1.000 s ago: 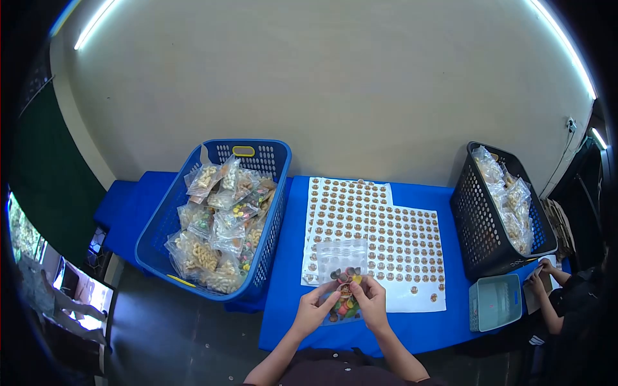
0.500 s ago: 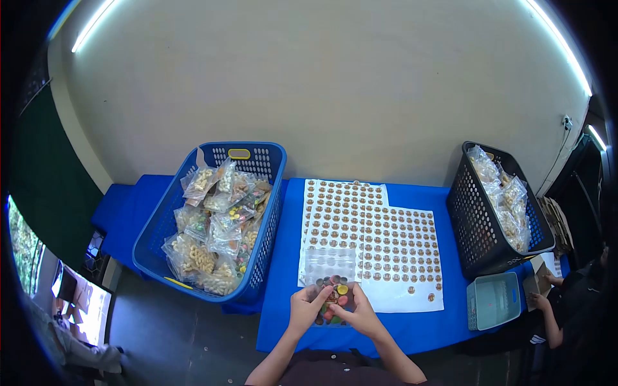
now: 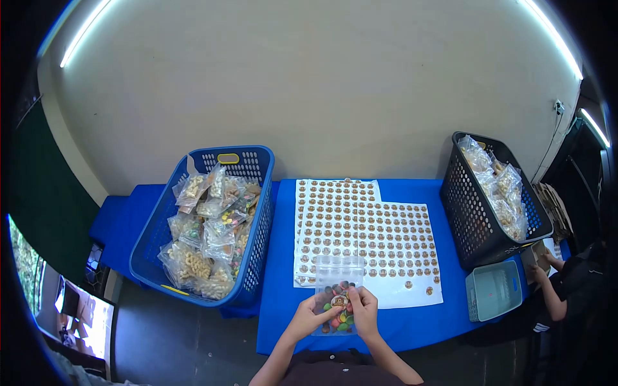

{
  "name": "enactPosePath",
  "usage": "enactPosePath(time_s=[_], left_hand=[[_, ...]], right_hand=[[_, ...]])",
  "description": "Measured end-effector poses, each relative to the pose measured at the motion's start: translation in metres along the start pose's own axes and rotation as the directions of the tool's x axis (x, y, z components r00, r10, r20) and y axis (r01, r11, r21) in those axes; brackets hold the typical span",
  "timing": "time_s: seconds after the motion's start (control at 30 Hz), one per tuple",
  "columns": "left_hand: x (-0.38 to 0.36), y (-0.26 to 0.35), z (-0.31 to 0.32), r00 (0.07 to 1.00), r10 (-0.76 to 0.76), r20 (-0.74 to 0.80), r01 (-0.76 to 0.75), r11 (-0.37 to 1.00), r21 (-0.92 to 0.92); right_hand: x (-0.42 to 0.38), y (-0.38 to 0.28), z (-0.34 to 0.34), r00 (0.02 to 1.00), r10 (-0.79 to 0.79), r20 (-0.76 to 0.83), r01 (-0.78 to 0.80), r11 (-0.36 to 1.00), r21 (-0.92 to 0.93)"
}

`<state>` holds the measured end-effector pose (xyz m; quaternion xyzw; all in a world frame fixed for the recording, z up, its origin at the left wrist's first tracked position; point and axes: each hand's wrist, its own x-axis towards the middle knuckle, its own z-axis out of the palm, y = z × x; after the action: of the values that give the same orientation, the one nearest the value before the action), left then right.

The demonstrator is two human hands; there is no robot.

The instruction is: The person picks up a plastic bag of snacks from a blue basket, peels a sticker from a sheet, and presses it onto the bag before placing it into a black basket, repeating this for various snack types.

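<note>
Plain beige wall [image 3: 322, 90] behind — tube lights [image 3: 85, 33] glowing upper left and right, cable hanging from a socket [image 3: 559, 107]. Blue-covered table [image 3: 278, 270] against it, dark grey floor [image 3: 180, 341]. Green curtain [image 3: 55, 193] at left — bright window [image 3: 26, 264] below.

Bag [image 3: 339, 283] – glossy plastic; sticker sheets [image 3: 399, 241] – smooth paper; matt tablecloth [image 3: 281, 309].

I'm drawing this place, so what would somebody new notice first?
Probably the big blue basket on the left, heaped with clear snack packets. Next, the white sheets of round brown stickers on the blue cloth in the middle. Then the clear plastic bag of colourful pieces at the near edge, held between the left hand and the right hand.
</note>
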<state>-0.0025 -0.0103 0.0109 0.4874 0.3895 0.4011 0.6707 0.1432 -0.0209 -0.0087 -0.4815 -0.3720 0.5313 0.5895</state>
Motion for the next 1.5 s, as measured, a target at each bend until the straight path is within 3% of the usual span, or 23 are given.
enactPosePath(time_s=[0.07, 0.17, 0.3, 0.5, 0.6, 0.7, 0.8, 1.0, 1.1, 1.2, 1.33, 1.43, 1.5], left_hand=[[-0.004, 0.009, 0.002, 0.997, -0.077, 0.002, 0.077, 0.995, -0.068], [-0.005, 0.019, 0.009, 0.987, -0.031, -0.158, 0.013, 0.994, -0.110], [-0.005, 0.012, 0.009, 0.961, 0.060, -0.271, -0.082, 0.994, -0.071], [0.002, -0.004, 0.006, 0.929, 0.253, -0.270, -0.249, 0.967, 0.051], [-0.001, 0.007, 0.009, 0.946, 0.125, -0.300, -0.157, 0.984, -0.085], [-0.001, 0.006, 0.006, 0.938, 0.171, -0.302, -0.172, 0.985, 0.022], [-0.004, 0.004, -0.003, 0.938, 0.253, -0.238, -0.193, 0.949, 0.250], [-0.003, 0.013, -0.005, 0.935, 0.242, -0.260, -0.215, 0.968, 0.126], [-0.002, 0.019, 0.003, 0.894, 0.311, -0.322, -0.309, 0.949, 0.058], [-0.007, 0.016, -0.001, 0.928, 0.262, -0.266, -0.224, 0.960, 0.166], [-0.010, 0.027, 0.008, 0.949, 0.143, -0.281, -0.154, 0.988, -0.017], [-0.005, 0.019, 0.005, 0.945, 0.179, -0.275, -0.192, 0.981, -0.019], [-0.007, 0.025, 0.006, 0.975, 0.092, -0.200, -0.103, 0.994, -0.043]], right_hand=[[0.003, -0.007, 0.000, 0.998, -0.014, 0.061, 0.016, 0.999, -0.033], [0.006, -0.017, 0.012, 0.985, -0.120, 0.125, 0.136, 0.983, -0.125], [0.004, -0.025, 0.019, 0.981, -0.147, 0.122, 0.167, 0.972, -0.168], [0.008, -0.024, 0.013, 0.989, -0.005, 0.150, 0.014, 0.998, -0.059], [0.006, -0.038, 0.016, 0.982, -0.005, 0.187, 0.015, 0.998, -0.055], [0.001, -0.032, 0.017, 0.973, -0.084, 0.215, 0.113, 0.985, -0.127], [-0.004, -0.026, 0.014, 0.980, -0.040, 0.194, 0.049, 0.998, -0.045], [-0.004, -0.035, 0.013, 0.970, 0.016, 0.243, -0.027, 0.999, 0.041], [-0.013, -0.048, 0.021, 0.968, 0.014, 0.249, 0.010, 0.995, -0.095], [-0.012, -0.033, 0.014, 0.969, 0.004, 0.247, 0.012, 0.998, -0.062], [-0.014, -0.031, 0.016, 0.975, -0.113, 0.191, 0.121, 0.992, -0.029], [-0.018, -0.048, 0.022, 0.991, -0.091, 0.101, 0.087, 0.995, 0.038], [-0.014, -0.047, 0.019, 0.987, -0.092, 0.130, 0.089, 0.996, 0.032]])
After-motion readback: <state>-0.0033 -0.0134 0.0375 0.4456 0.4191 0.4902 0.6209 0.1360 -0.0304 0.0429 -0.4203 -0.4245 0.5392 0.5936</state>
